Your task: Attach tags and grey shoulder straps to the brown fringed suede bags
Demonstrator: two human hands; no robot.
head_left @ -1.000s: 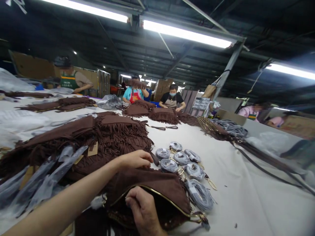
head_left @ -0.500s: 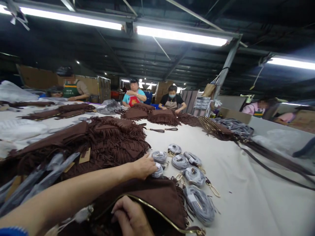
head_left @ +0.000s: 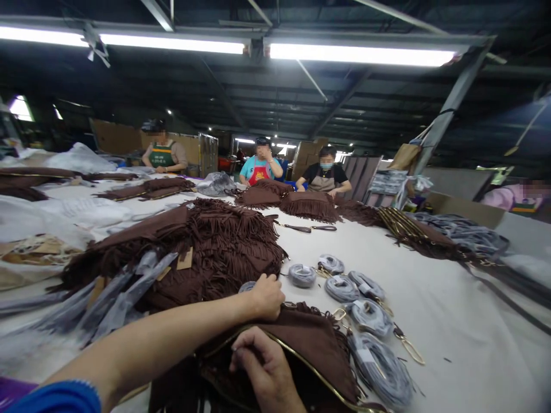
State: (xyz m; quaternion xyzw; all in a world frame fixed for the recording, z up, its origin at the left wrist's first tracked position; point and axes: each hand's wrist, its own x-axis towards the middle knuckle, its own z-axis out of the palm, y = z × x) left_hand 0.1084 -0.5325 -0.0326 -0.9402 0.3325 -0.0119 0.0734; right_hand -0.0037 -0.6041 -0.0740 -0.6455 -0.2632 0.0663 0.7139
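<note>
A dark brown fringed bag (head_left: 310, 332) lies in front of me, its gold-zipped mouth gaping. At that opening is my right hand (head_left: 267, 367), fingers curled towards the thumb; whatever they may pinch is hidden. My left hand (head_left: 267, 297) is closed above the bag's far edge, on a coiled strap (head_left: 247, 285) in grey wrapping that partly shows behind the wrist. A metal clasp lies by its knuckles. To the right sit several more wrapped strap coils (head_left: 368, 316), some with gold clips.
A heap of fringed brown bags (head_left: 224, 246) with tags and plastic covers the left. Two short straps (head_left: 297, 228) lie farther off. Gold-zipped pieces (head_left: 407, 226) and long straps (head_left: 508, 298) are at right. Co-workers (head_left: 325, 175) sit across the white table (head_left: 451, 310).
My left hand has drawn one strap coil away from the group towards the bag. The view has swung left, so things appear farther right. My right hand stays at the bag's mouth.
</note>
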